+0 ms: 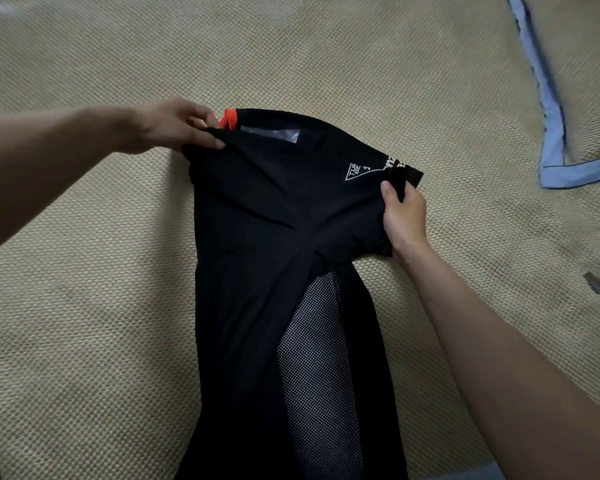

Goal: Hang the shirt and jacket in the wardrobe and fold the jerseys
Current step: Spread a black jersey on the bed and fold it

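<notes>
Black jersey (257,244) lies on woven tan mat (84,306), long axis running from the near edge away from the wearer, mesh side panel (312,358) nearest. Far end lifted. Right hand (404,216) pinches the sleeve hem, fingers curled round the cloth. Left hand (174,126) grips the opposite shoulder by an orange trim (230,118). Bare mat on both sides. White triangle logo (359,172) reads "TUR BE", partly legible. Farther right: blue-bordered mat edge (551,143).
</notes>
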`<state>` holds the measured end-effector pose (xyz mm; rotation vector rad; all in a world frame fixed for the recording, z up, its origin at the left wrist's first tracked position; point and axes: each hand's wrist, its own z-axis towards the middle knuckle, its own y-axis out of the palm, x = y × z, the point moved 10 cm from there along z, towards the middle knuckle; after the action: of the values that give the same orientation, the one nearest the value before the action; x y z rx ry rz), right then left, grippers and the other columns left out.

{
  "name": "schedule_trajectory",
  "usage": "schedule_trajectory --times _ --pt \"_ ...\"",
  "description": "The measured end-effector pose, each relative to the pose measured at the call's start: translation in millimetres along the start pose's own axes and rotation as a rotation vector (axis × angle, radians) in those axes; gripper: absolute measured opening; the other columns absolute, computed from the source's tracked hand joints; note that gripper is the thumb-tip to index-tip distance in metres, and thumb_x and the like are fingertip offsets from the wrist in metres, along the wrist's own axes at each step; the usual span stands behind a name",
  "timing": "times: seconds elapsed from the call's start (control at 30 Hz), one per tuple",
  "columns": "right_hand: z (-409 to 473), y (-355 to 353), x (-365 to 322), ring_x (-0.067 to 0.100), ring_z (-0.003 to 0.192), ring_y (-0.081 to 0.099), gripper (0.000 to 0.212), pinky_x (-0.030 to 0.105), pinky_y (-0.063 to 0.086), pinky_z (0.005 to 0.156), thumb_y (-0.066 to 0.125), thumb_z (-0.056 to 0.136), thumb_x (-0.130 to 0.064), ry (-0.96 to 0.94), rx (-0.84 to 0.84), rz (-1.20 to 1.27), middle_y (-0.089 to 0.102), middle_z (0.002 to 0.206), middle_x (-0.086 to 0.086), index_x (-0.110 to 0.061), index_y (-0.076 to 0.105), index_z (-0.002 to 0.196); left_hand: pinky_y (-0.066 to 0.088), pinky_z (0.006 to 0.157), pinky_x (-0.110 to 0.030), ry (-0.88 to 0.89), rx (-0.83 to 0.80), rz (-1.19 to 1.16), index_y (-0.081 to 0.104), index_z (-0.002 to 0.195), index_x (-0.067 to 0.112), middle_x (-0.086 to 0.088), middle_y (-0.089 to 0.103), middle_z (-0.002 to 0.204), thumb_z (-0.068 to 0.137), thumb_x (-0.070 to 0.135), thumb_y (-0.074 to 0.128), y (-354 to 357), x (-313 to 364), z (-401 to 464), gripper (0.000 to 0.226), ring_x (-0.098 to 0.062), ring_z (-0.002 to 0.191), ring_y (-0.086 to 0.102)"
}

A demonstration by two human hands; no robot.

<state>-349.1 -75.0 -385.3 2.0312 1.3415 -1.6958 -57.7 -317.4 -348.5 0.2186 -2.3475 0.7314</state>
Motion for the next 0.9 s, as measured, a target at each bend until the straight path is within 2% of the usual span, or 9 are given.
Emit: schedule_trajectory --times 0.07,0.2,0.3,0.4,0.5,0.6,0.7,0.8,0.9 --pt "-1.0 -1.2 3.8 0.014 0.102 0.067 0.021 0.034 0.054 0.096 0.053 0.105 -0.023 0.008 -0.005 0.021 0.073 0.107 -0.003 -0.016 0.071 0.114 0.052 0.085 -0.033 -0.017 0.009 -0.061 0.067 0.100 0.015 -0.012 0.071 0.110 0.086 0.027 0.074 -5.6 -5.5 1.9 0.020 -0.023 0.099 0.064" --pt "1.2 3.0 -3.1 0.006 0.096 0.068 0.016 0.023 0.055 0.087 0.054 0.105 -0.023 0.009 -0.052 0.098 0.073 0.100 -0.009 -0.026 0.070 0.102 0.046 0.107 -0.042 -0.053 0.028 -0.065 0.068 0.102 0.022 -0.004 0.070 0.120 0.089 0.029 0.074 -20.7 -8.7 2.0 0.016 -0.020 0.115 0.063" --pt "7.6 5.9 -14.3 0.004 0.092 0.068 0.015 0.020 0.054 0.083 0.054 0.105 -0.023 -0.018 -0.053 0.128 0.073 0.099 -0.008 -0.023 0.070 0.103 0.042 0.101 -0.037 -0.134 -0.061 -0.006 0.070 0.115 0.011 -0.001 0.072 0.113 0.087 0.045 0.069 -20.3 -11.7 -0.4 0.044 -0.018 0.110 0.062" --pt "15.0 5.2 -16.5 0.008 0.090 0.067 0.016 0.028 0.056 0.086 0.054 0.105 -0.023 -0.009 -0.017 0.164 0.072 0.095 -0.007 -0.023 0.069 0.098 0.039 0.096 -0.041 -0.211 -0.144 0.082 0.071 0.110 0.008 -0.003 0.072 0.106 0.085 0.058 0.062 -14.0 -16.6 -2.0 0.056 -0.020 0.102 0.061" --pt "20.3 3.2 -14.6 0.011 0.094 0.068 0.017 0.033 0.057 0.091 0.054 0.104 -0.024 0.006 0.016 0.191 0.073 0.099 -0.004 -0.023 0.069 0.099 0.042 0.106 -0.044 -0.147 -0.036 0.170 0.073 0.109 0.015 -0.003 0.072 0.113 0.098 0.044 0.056 -23.2 -7.5 1.4 0.035 -0.021 0.113 0.062" --pt "23.2 1.5 -14.1 0.009 0.092 0.068 0.018 0.028 0.057 0.087 0.053 0.105 -0.022 0.004 0.038 0.192 0.073 0.098 -0.005 -0.024 0.069 0.097 0.048 0.089 -0.033 -0.071 0.140 0.089 0.069 0.100 0.013 0.000 0.068 0.100 0.101 0.038 0.056 -35.8 2.5 7.5 0.028 -0.021 0.104 0.061" --pt "27.7 -3.3 -13.0 0.007 0.087 0.067 0.020 0.025 0.055 0.083 0.052 0.105 -0.020 -0.005 0.088 0.171 0.071 0.094 -0.006 -0.024 0.068 0.094 0.046 0.080 -0.024 -0.038 0.346 -0.019 0.069 0.107 0.016 0.003 0.066 0.099 0.099 0.036 0.060 -48.2 9.4 10.0 0.023 -0.013 0.099 0.061" --pt "35.7 -11.2 -3.2 0.009 0.083 0.063 0.018 0.027 0.052 0.080 0.051 0.105 -0.022 -0.001 0.180 0.066 0.067 0.090 -0.007 -0.021 0.066 0.093 0.046 0.080 -0.019 -0.033 0.426 -0.095 0.072 0.113 0.018 0.004 0.067 0.108 0.100 0.034 0.061 -40.4 15.7 13.9 0.024 -0.009 0.101 0.061" --pt "40.5 -20.3 1.1 0.003 0.071 0.054 0.017 0.010 0.041 0.061 0.048 0.106 -0.023 0.014 0.252 -0.098 0.061 0.087 -0.008 -0.018 0.060 0.096 0.049 0.069 -0.012 -0.040 0.470 -0.160 0.075 0.113 0.019 0.005 0.070 0.108 0.101 0.027 0.058 -26.3 19.7 22.3 0.021 -0.001 0.092 0.062"
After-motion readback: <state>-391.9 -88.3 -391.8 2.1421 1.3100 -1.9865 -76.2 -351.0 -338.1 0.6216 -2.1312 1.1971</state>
